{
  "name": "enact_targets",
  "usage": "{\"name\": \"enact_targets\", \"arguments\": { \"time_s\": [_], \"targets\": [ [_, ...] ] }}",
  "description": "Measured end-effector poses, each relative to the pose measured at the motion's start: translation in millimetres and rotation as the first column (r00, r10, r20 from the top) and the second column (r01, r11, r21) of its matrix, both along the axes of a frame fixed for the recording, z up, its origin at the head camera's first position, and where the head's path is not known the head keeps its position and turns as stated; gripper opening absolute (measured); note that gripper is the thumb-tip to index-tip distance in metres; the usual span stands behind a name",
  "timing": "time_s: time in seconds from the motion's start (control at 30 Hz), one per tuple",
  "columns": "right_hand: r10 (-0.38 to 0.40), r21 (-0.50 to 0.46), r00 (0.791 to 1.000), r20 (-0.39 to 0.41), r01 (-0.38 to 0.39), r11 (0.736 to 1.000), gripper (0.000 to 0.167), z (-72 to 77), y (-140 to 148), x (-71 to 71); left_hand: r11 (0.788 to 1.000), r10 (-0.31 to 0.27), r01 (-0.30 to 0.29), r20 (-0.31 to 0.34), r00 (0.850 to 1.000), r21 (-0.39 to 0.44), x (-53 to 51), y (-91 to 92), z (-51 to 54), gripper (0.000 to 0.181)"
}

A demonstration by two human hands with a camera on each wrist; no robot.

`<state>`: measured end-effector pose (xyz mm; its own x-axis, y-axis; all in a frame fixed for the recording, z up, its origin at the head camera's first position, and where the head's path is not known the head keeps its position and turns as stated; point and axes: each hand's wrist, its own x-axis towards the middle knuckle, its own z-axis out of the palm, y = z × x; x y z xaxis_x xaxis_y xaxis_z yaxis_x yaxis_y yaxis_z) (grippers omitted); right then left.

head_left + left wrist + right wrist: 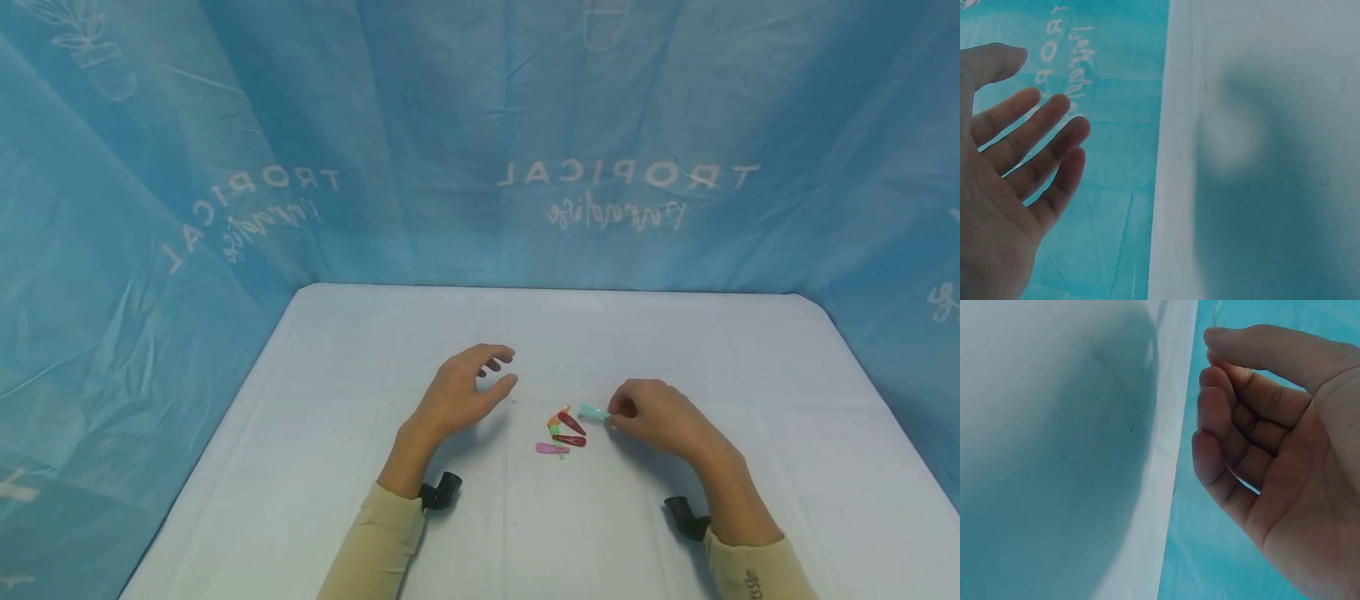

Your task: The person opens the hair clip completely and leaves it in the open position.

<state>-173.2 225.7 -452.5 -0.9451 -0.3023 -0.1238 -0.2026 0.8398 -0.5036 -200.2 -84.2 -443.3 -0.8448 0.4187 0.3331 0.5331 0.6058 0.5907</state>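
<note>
Between thumb and forefinger my right hand [660, 417] pinches a light-blue snap hair clip [592, 412] by one end. In the right wrist view only a thin bit of the hair clip shows above the thumb of the right hand [1272, 437]. Just left of it lies a small group of hair clips: two dark red hair clips [570, 440], a pink hair clip [552, 448], an orange one and a green one, partly overlapping. My left hand [461, 392] hovers to the left of the group, fingers loosely bent and holding nothing, as the left wrist view confirms.
A white cloth covers the table [345, 375]. Blue curtains [465, 125] with printed lettering hang behind it and at both sides. Each wrist wears a black camera mount, the left mount [441, 492] and the right mount [686, 518].
</note>
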Motion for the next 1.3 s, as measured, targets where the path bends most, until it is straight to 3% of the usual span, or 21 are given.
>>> {"name": "enact_targets", "arguments": {
  "time_s": [0.57, 1.03, 1.3],
  "targets": [
    [0.034, 0.036, 0.995, -0.096, -0.031, 0.999, 0.005, 13.6, -2.9, 7.3, 0.996, 0.048, -0.045, 0.038, 0.998, -0.071, -0.2, 4.0, -1.5, 0.038],
    [0.027, 0.066, 0.990, -0.136, -0.018, 0.998, 0.003, 27.0, -7.7, 14.4, 0.997, 0.032, -0.029, 0.034, 0.999, -0.069, 0.0, 5.8, -4.2, 0.036],
    [0.070, 0.038, 0.970, -0.233, -0.062, 0.997, 0.004, 27.5, -14.5, 14.6, 0.997, 0.045, -0.042, 0.035, 0.998, -0.071, 1.9, 3.2, -1.1, 0.036]
  ]
}}
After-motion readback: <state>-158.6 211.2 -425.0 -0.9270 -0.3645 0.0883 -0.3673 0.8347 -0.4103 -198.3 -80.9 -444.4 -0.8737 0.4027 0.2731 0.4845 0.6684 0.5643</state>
